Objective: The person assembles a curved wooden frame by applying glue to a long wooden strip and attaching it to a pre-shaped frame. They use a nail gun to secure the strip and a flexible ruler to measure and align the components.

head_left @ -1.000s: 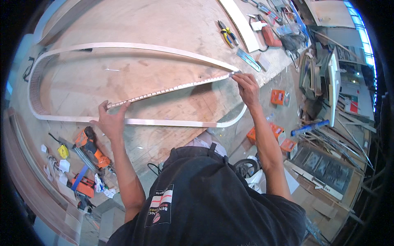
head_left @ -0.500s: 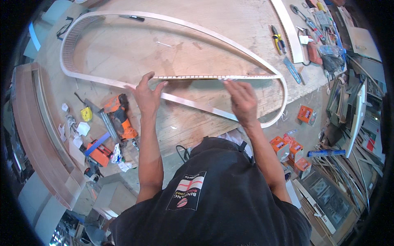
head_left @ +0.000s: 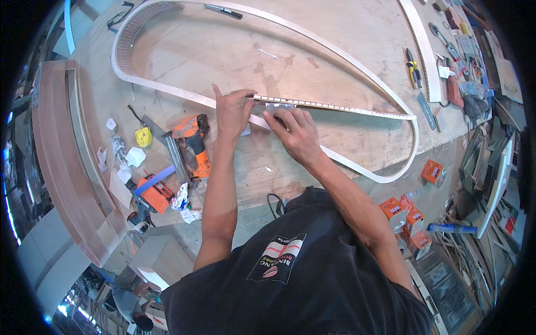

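Observation:
A long pale wooden strip [head_left: 357,58] is bent into a large teardrop loop on the workbench. Its straight notched end section [head_left: 340,107], with rows of small cuts, runs across the middle of the loop. My left hand [head_left: 232,111] pinches the free end of this section between thumb and fingers. Close beside it, my right hand [head_left: 296,131] is closed on a small pale, silvery flat piece [head_left: 277,106], held against the strip's near side. What exactly that piece is, I cannot make out.
An orange nail gun [head_left: 192,142], yellow tape measure [head_left: 143,137] and crumpled paper lie left of my left arm. Pliers [head_left: 413,70], a blue-handled tool [head_left: 427,111] and a white strip [head_left: 424,50] are at right. Orange boxes [head_left: 393,212] stand below the bench edge.
My right hand has slid left along the notched section, close to my left hand. The left hand's spread fingers have closed on the strip's end. The whole view has shifted.

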### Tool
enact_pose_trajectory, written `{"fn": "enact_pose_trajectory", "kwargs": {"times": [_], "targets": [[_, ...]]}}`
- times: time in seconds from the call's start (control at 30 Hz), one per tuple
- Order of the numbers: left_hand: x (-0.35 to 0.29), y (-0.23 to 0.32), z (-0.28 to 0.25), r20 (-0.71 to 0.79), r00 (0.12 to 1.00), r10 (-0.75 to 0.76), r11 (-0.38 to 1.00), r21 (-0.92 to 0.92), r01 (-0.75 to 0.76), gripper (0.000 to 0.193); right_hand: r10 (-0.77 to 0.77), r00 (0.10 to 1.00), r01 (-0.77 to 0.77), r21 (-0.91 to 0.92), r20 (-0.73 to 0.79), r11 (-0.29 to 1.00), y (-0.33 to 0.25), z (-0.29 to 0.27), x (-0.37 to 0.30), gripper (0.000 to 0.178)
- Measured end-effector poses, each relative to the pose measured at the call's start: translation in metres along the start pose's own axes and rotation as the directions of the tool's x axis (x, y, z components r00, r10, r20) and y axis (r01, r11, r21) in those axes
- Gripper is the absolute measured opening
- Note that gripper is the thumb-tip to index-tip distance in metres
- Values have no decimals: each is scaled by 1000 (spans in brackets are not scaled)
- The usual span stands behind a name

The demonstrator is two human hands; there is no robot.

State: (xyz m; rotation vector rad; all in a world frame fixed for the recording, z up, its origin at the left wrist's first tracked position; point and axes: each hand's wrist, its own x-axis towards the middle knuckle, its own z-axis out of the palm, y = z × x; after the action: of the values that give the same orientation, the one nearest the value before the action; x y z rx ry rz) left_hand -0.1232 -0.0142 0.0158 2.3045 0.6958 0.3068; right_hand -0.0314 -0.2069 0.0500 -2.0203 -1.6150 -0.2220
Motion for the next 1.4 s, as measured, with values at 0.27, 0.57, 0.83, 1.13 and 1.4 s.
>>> {"fn": "enact_pose_trajectory", "kwargs": {"times": [0.27, 0.57, 0.83, 1.13, 1.4], "targets": [[11, 0, -21, 104, 994, 30, 999, 18, -32, 22, -22, 999, 22, 1, -35, 1000, -5, 26, 26, 46], [19, -2, -26, 165, 986, -21, 998, -61, 31, 18, 29, 997, -33, 58, 70, 998, -15, 30, 17, 46], [18, -3, -21, 89, 996, 18, 998, -67, -12, 14, 26, 999, -26, 20, -19, 999, -6, 32, 26, 45], [19, -1, -23, 69, 996, 58, 998, -23, -56, 13, 55, 998, -56, 11, 38, 998, 10, 15, 3, 54], [18, -2, -22, 123, 991, 53, 998, 10, -55, 17, 39, 999, -40, -49, -12, 998, 29, 0, -18, 52]]}}
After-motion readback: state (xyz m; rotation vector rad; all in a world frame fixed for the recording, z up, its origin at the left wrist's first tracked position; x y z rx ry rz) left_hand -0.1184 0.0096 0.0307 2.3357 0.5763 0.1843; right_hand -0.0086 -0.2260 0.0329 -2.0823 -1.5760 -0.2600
